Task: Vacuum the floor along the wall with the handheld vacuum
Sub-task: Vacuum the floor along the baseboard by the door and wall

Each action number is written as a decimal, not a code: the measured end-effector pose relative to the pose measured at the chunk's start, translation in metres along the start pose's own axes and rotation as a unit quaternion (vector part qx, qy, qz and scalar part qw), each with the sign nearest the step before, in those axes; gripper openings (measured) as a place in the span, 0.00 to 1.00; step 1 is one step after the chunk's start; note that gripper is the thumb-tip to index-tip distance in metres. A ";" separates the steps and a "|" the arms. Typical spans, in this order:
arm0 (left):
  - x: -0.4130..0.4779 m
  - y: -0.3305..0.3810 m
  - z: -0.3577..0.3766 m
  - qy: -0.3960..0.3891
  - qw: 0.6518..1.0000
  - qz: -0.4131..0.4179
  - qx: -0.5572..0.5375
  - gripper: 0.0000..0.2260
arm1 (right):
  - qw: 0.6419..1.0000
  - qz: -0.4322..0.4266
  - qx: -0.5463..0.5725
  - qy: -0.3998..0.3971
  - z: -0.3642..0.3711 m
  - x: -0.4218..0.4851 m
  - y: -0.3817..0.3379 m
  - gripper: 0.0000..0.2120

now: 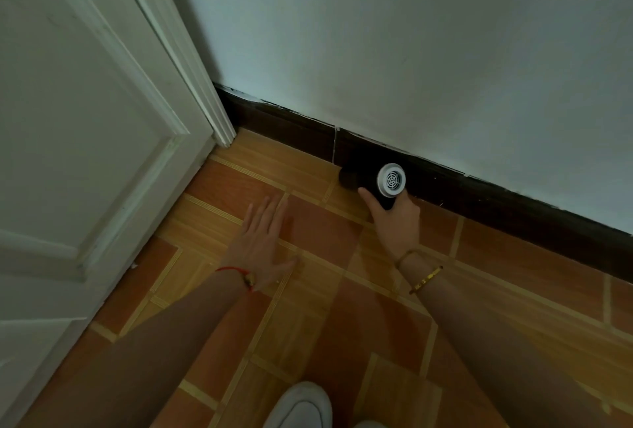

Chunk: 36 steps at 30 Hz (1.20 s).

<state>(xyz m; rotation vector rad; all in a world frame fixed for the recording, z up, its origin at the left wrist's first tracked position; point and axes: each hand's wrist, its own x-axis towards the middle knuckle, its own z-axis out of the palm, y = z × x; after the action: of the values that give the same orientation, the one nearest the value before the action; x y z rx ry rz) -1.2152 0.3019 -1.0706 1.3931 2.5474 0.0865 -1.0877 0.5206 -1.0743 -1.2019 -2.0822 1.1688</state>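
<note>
My right hand (394,218) grips the handle of a black handheld vacuum (368,181), whose round white vented end cap (391,180) faces me. Its dark nozzle points left along the dark baseboard (291,119), low over the orange tiled floor (325,232) where it meets the pale wall (411,50). Against the baseboard the nozzle tip is hard to make out. My left hand (263,242) is spread with straight fingers, palm down, on or just over the tiles to the left of the vacuum, holding nothing.
A white panelled door (75,153) with its frame (191,61) stands at the left, meeting the baseboard in the corner. A white shoe (301,407) shows at the bottom edge. The baseboard runs on to the right edge of view.
</note>
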 end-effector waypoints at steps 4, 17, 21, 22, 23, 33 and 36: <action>0.006 -0.003 0.002 0.002 1.000 -0.006 -0.015 0.47 | 1.000 -0.017 -0.006 -0.020 0.012 0.009 -0.005 0.34; 0.010 -0.031 0.011 -0.015 0.999 -0.030 -0.006 0.46 | 0.996 -0.046 -0.015 -0.072 0.062 0.034 -0.038 0.35; 0.006 -0.041 0.007 -0.016 0.998 -0.051 -0.017 0.45 | 0.994 -0.056 -0.001 -0.097 0.078 0.041 -0.049 0.36; 0.006 -0.044 0.007 -0.016 0.998 -0.054 -0.015 0.45 | 0.993 -0.056 0.003 -0.103 0.083 0.042 -0.051 0.36; 0.005 -0.046 0.007 -0.014 0.998 -0.055 -0.015 0.45 | 0.993 -0.059 0.007 -0.106 0.087 0.043 -0.054 0.36; -0.004 -0.068 0.011 -0.003 0.997 -0.075 0.003 0.44 | 0.984 -0.095 -0.002 -0.150 0.132 0.059 -0.087 0.33; -0.007 -0.071 0.011 0.001 0.997 -0.077 -0.001 0.44 | 0.981 -0.105 -0.006 -0.161 0.145 0.062 -0.096 0.32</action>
<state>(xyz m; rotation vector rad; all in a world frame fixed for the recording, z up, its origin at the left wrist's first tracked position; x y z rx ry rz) -1.2677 0.2566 -1.0921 1.1903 2.6451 0.0645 -1.2693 0.4857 -1.0709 -0.8134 -2.3861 1.3196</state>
